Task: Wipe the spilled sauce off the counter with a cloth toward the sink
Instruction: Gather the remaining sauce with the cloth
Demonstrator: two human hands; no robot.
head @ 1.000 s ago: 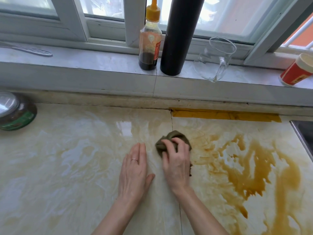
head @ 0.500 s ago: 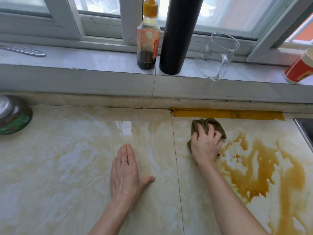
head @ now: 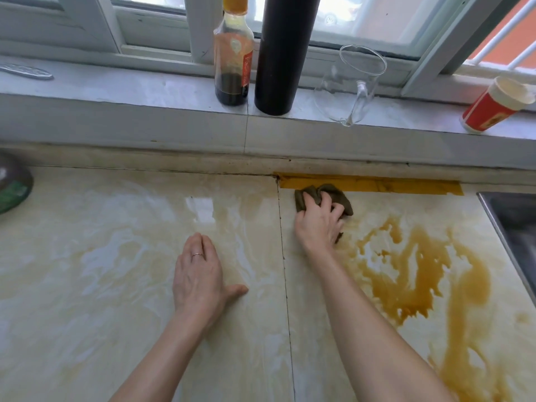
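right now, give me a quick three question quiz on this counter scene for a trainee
1. True or false: the left hand lies flat on the counter and holds nothing.
2. Pick one: the cloth gripped by the right hand is nearest to A) the yellow tape strip, B) the glass jug, C) the red cup.
3. Fill in: most of the spilled sauce lies between the right hand and the ____.

Key: 1 true; 2 A; 3 sink.
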